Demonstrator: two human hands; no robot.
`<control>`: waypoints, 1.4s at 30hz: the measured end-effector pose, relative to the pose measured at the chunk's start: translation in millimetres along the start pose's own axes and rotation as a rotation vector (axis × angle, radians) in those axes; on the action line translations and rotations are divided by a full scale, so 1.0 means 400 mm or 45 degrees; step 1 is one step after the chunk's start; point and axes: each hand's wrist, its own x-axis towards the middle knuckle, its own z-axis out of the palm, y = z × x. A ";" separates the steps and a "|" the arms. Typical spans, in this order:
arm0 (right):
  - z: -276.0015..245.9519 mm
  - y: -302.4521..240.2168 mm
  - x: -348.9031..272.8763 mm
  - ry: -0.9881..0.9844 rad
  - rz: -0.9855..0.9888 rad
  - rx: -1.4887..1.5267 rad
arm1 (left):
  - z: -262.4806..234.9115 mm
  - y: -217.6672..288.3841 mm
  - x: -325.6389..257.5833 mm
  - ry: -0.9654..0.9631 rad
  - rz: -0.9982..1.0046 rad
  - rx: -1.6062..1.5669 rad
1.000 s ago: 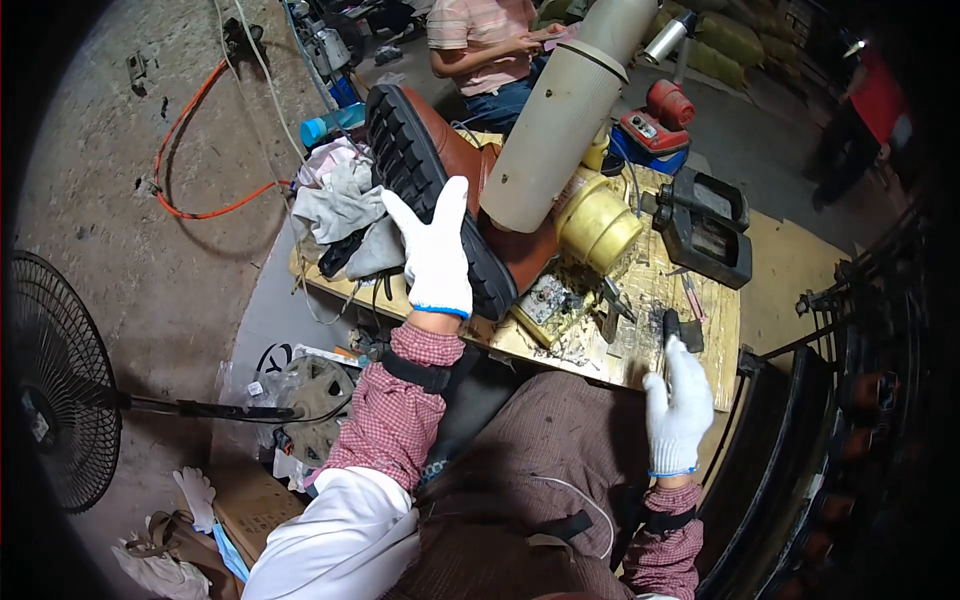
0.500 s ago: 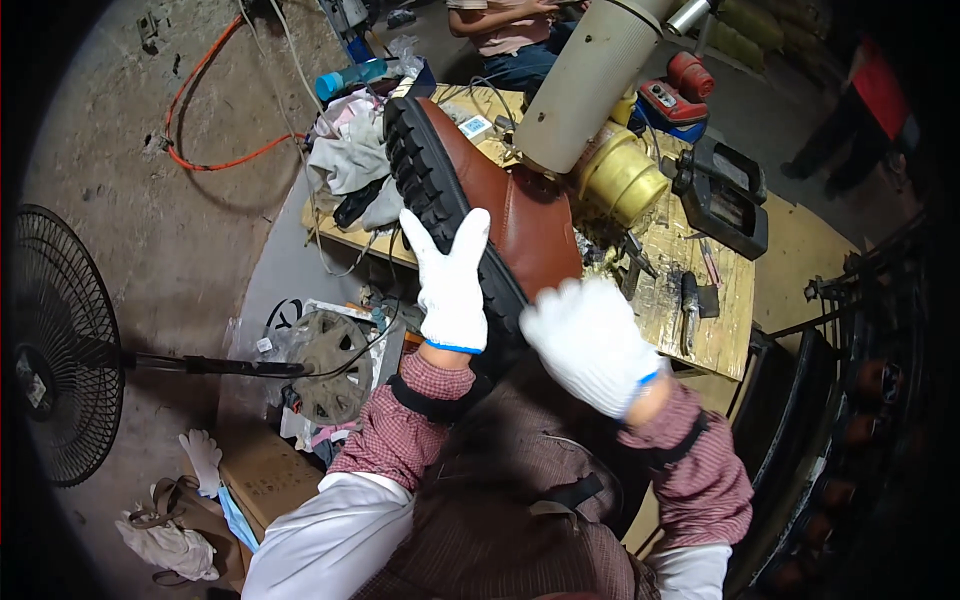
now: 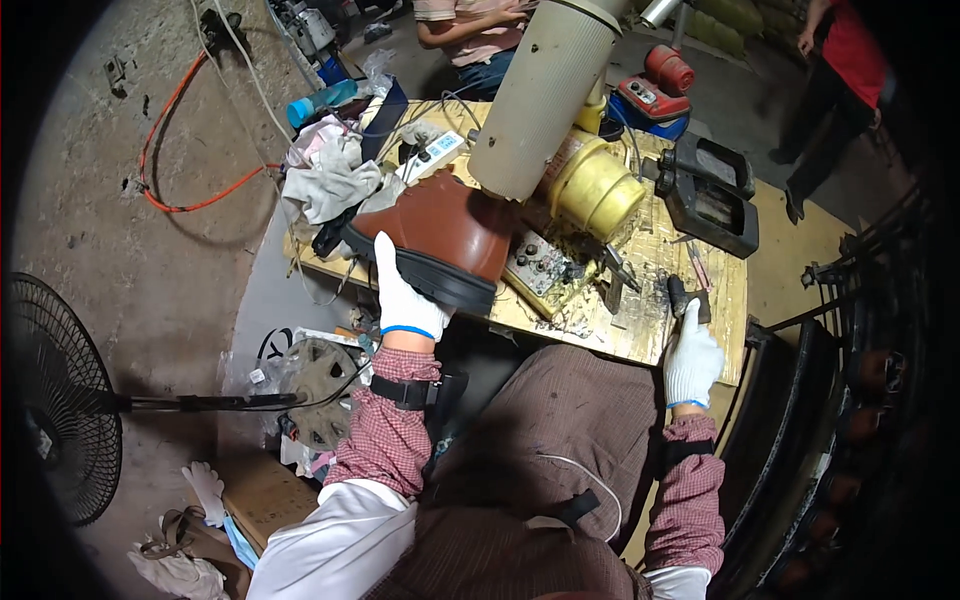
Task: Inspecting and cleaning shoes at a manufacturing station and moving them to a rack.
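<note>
A brown leather boot [image 3: 447, 225] with a thick black sole lies tilted on the wooden workbench [image 3: 640, 335], its top under a big beige machine cylinder [image 3: 540, 90]. My left hand [image 3: 405, 300], in a white glove, grips the boot's sole from below at the near side. At the bench's front right edge is my gloved right hand [image 3: 690, 362], one finger stretched up against a small dark tool [image 3: 678, 295]; nothing is clasped in it.
A yellow round machine part [image 3: 597, 187], a black clamp block [image 3: 712, 195], a red device [image 3: 662, 85] and crumpled cloths [image 3: 330, 180] crowd the bench. A floor fan [image 3: 50, 400] stands left, a dark metal rack [image 3: 850, 380] right. A seated person [image 3: 480, 35] works behind.
The boot went down from in front of me onto the bench and turned upper side up. My right hand left it and moved to the bench's right front edge.
</note>
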 end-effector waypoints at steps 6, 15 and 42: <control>-0.105 -0.054 -0.065 0.380 0.082 1.416 | -0.043 0.016 -0.072 -0.030 -0.003 -0.107; -0.346 -0.232 -0.193 -0.129 -0.584 1.944 | -0.108 -0.043 -0.194 -0.512 -0.365 -0.262; -0.068 0.009 -0.069 0.591 -0.447 0.307 | -0.109 -0.130 -0.216 -0.469 -0.111 0.354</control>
